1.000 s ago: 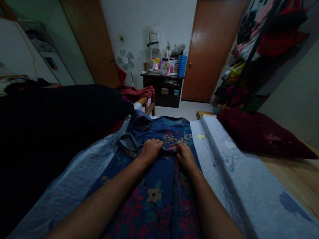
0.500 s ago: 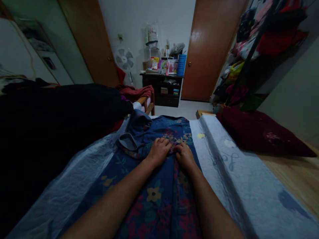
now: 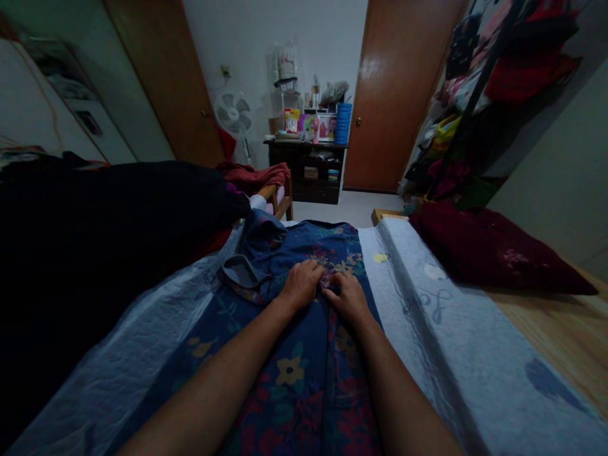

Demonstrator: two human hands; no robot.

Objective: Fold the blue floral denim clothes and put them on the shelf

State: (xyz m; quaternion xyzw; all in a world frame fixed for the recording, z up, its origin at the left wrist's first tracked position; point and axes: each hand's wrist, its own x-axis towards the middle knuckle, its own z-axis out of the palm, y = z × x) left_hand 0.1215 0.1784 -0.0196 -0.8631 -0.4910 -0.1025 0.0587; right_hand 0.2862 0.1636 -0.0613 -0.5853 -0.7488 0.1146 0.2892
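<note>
A dark blue garment with yellow, red and green flowers (image 3: pixel 289 370) lies spread lengthwise over a light patterned bedsheet (image 3: pixel 441 316). My left hand (image 3: pixel 303 283) rests on its upper middle, fingers closed on the cloth. Close to its right, my right hand (image 3: pixel 346 293) has its thumb and fingers bent around a small fold of the same garment. A sleeve with a grey inner side (image 3: pixel 241 272) lies bunched left of my left hand. The fingertips of both hands are partly hidden in the cloth.
Dark cloth (image 3: pixel 118 221) is heaped on the left. A maroon pillow (image 3: pixel 503 250) lies at the right by a wooden surface (image 3: pixel 555 329). Farther back stand a fan (image 3: pixel 235 114), a dark shelf (image 3: pixel 304 171) and a brown door (image 3: pixel 396 95).
My right thumb has moved left along the cloth, closer to my left hand. The view has shifted slightly; the garment lies much the same.
</note>
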